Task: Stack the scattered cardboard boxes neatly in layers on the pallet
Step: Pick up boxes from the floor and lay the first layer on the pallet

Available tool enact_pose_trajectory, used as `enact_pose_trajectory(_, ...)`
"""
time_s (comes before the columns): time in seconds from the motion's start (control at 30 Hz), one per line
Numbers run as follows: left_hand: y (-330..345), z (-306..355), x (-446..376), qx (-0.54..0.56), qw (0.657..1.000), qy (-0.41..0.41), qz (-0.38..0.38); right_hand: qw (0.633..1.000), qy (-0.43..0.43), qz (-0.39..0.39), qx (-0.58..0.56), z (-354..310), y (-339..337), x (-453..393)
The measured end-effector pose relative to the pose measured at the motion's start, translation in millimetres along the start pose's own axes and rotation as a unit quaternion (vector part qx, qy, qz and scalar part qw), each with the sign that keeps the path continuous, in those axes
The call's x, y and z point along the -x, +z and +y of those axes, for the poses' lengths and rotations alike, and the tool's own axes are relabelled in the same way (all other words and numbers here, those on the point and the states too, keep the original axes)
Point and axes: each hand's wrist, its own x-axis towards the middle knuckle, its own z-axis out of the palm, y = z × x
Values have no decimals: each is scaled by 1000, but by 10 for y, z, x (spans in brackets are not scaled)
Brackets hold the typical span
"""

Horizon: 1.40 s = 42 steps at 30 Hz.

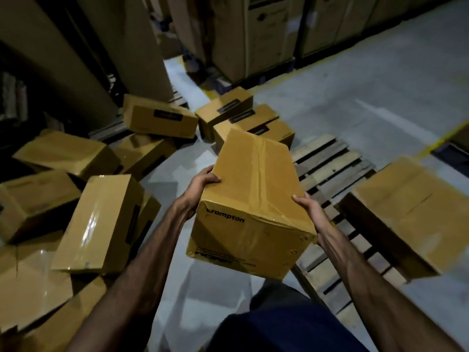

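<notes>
I hold a taped cardboard box (253, 189) marked "Crompton" in the air, tilted, at the middle of the view. My left hand (203, 182) grips its left edge and my right hand (308, 208) grips its right side. The wooden pallet (330, 161) lies on the floor just right of the held box. One cardboard box (406, 209) rests on the pallet's right part. Several scattered boxes lie on the floor to the left, among them one on its side (101, 224) and another (158, 119) farther back.
Three boxes (243, 118) sit in a cluster beyond the held box. Tall stacked cartons (266, 34) on dark pallets line the back. A yellow line (441, 138) marks the grey concrete floor at right. My dark trouser leg (279, 323) shows at the bottom.
</notes>
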Motion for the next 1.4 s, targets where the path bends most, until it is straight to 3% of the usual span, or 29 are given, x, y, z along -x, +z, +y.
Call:
enact_pose_trajectory(0.6,1109,694,-2121,-71,983,-82,-151,987,-18,152,-55,-764,-897,-1049)
enact_pose_trajectory(0.8,1239,831,-3063,-111,955,-119,-247,973,8,225,-41,-873,-839,-1478)
enact_pose_trajectory(1.07,1264,885,-4464,-191,930,-167,-267,958,43,277,-62,-977,-676,-2269)
enact_pose_trajectory(1.4,2434,489,-5698,-230,905,-158,-321,945,60,321,-33,-785,-1917,-3504)
